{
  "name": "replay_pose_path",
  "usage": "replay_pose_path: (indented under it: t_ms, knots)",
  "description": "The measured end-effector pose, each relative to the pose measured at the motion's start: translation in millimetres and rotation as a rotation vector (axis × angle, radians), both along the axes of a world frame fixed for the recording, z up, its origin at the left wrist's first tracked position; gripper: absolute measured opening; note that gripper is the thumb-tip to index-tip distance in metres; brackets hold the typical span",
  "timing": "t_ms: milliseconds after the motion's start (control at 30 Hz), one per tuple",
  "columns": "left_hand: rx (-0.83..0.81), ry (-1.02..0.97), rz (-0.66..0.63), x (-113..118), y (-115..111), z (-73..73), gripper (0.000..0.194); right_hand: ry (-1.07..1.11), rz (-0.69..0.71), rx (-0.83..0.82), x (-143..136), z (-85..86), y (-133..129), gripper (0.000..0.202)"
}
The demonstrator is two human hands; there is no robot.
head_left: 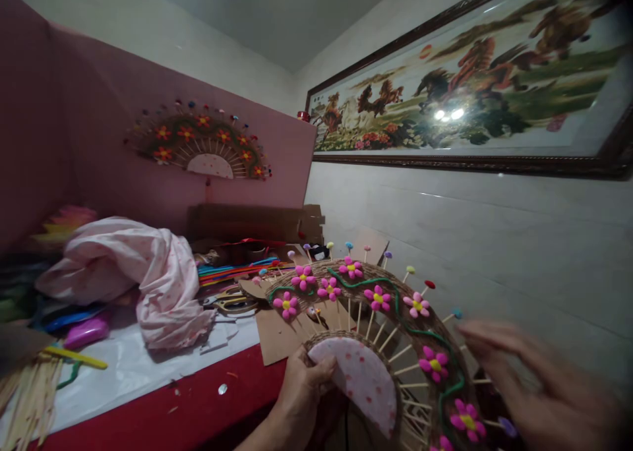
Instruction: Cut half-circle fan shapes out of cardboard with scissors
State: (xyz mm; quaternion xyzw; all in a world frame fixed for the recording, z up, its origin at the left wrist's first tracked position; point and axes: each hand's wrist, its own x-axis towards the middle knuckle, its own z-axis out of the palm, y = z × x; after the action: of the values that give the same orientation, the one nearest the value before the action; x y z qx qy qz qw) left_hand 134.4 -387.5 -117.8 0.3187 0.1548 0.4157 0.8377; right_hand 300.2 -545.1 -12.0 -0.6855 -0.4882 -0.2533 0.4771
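Note:
A handmade fan [361,382] tilts toward the lower right, with pink clay flowers, a green wavy strip, wooden sticks and small coloured tips round its outer edge. My left hand [301,388] grips the fan's pale spotted half-round base, thumb in front. Beside the outer right edge, near a blue tip [456,313], is my right hand [534,378], blurred by motion. Its fingers point left; whether they hold anything is not clear.
A finished fan [210,164] with orange flowers hangs on the pink panel. On the table lie a crumpled pink cloth [143,273], scissors [232,300], coloured strips [242,270], wooden sticks [30,398] and cardboard [274,339]. A framed horse picture [459,95] is on the wall.

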Motion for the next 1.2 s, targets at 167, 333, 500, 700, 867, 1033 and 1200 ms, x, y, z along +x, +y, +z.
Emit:
replay_pose_path:
  t_ms: [167,333,500,700,867,1033,1200]
  knots:
    - [-0.008,0.081,0.003,-4.2,2.4,-14.5,0.039,0.102,0.080,-0.175,40.0,44.3,31.2,0.044]
    - [0.034,0.121,0.003,-3.4,7.6,-20.7,0.042,-0.277,0.228,-0.097,33.9,37.4,48.2,0.018]
    - [0.055,0.141,0.005,0.5,4.1,-22.6,0.041,-0.561,0.251,-0.184,21.8,38.3,54.9,0.013]
    - [0.039,0.180,0.042,6.6,7.0,-21.8,0.040,-0.588,0.264,-0.227,11.0,12.0,49.9,0.009]
    - [0.033,0.170,0.060,14.5,12.6,-21.2,0.038,-0.523,0.291,-0.392,0.2,-15.9,50.8,0.014]
    - [-0.001,0.130,0.067,22.3,8.3,-12.7,0.037,-0.514,0.263,-0.526,-5.2,-29.2,59.6,0.020]
    - [-0.034,0.086,0.109,29.6,5.6,-3.3,0.038,-0.582,0.078,-0.624,-5.6,-44.3,59.7,0.012]
